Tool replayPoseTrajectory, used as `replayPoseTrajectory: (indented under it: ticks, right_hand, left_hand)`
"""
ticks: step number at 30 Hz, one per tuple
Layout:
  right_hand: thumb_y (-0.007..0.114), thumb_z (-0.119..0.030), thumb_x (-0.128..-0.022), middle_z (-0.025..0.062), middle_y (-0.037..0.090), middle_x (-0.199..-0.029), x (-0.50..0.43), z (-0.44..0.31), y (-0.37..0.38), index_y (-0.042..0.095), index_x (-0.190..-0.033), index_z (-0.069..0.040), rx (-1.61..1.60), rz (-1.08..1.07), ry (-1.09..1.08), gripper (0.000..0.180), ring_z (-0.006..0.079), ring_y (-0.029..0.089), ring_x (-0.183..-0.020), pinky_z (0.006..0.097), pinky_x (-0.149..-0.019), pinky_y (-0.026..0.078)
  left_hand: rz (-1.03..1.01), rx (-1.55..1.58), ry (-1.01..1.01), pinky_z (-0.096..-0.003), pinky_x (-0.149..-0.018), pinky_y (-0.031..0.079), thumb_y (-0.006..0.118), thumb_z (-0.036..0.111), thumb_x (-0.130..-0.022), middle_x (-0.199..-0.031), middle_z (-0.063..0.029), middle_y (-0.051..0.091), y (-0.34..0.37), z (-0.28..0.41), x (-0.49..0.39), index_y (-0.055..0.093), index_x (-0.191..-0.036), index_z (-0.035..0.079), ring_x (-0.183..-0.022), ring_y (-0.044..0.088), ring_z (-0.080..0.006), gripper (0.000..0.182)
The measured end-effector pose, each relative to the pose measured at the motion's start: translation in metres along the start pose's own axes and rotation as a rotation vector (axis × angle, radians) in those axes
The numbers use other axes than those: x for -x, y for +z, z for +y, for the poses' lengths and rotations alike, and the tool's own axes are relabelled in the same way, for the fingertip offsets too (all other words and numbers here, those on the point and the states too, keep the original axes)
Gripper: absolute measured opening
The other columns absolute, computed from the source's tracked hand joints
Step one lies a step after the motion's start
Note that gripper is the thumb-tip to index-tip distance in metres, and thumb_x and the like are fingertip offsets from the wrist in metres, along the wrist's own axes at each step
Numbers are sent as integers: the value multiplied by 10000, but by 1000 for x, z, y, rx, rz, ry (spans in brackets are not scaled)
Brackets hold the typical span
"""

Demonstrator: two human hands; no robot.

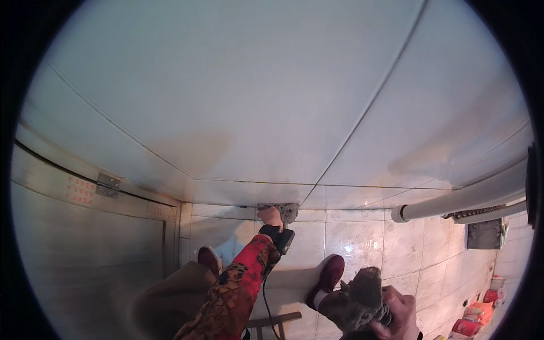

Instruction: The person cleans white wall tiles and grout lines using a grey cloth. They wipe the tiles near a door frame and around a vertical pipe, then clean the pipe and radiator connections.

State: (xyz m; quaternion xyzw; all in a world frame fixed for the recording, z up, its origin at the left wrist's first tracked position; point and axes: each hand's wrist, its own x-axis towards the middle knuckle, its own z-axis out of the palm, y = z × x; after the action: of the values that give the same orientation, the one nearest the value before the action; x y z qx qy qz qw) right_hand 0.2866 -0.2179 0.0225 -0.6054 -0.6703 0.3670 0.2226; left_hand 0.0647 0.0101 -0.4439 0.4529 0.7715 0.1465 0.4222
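Note:
At the foot of the white tiled wall, my left hand reaches down against a rough grey patch where the wall meets the floor. Whether its fingers hold anything is hidden. A black box-shaped device with a cable sits at that wrist, beside a camouflage sleeve with red on it. My right hand grips a dark grey, crumpled clump, perhaps a dirty cloth, above the floor at lower right. It is apart from the left hand.
Left stands a metal door with a hinge. A white pipe and grey box are at right. Below lie a wooden stool and my dark red shoes. Red and orange packages line the far right.

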Motion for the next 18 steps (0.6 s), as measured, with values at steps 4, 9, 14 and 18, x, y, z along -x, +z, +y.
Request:
replayPoseTrajectory:
  ticks: [4,9,14,18]
  right_hand:
    - [671,-162,-809,167,632,-966,-3,0,2,567,-1186,18,-26,-48,100,430,298,647,-778,344,-700,504]
    - [650,-192,-800,142,636,-874,-4,-1,6,571,-1166,-1,4,-11,135,421,260,631,-741,329,-691,494]
    - [621,-139,-806,151,663,-917,1,-9,4,565,-1194,-30,-13,22,145,407,261,645,-777,326,-725,504]
    - [656,-61,-681,173,629,-839,3,-6,3,603,-1030,7,-6,121,67,359,338,650,-707,336,-650,507]
  left_hand:
    - [-234,1,334,-423,-815,528,622,193,-841,-984,-153,711,42,-1,-7,699,-962,11,-998,665,-347,232]
    - [-728,375,338,-388,-812,528,748,185,-650,-956,-181,708,55,56,60,668,-1029,-7,-903,684,-301,433]
    - [-542,-103,675,-439,-940,469,676,196,-739,-1140,-209,635,-9,66,129,551,-1214,38,-1108,579,-397,516]
    - [-67,72,491,-504,-870,478,655,227,-767,-1116,-220,604,-69,11,143,527,-1229,65,-1057,589,-415,506]
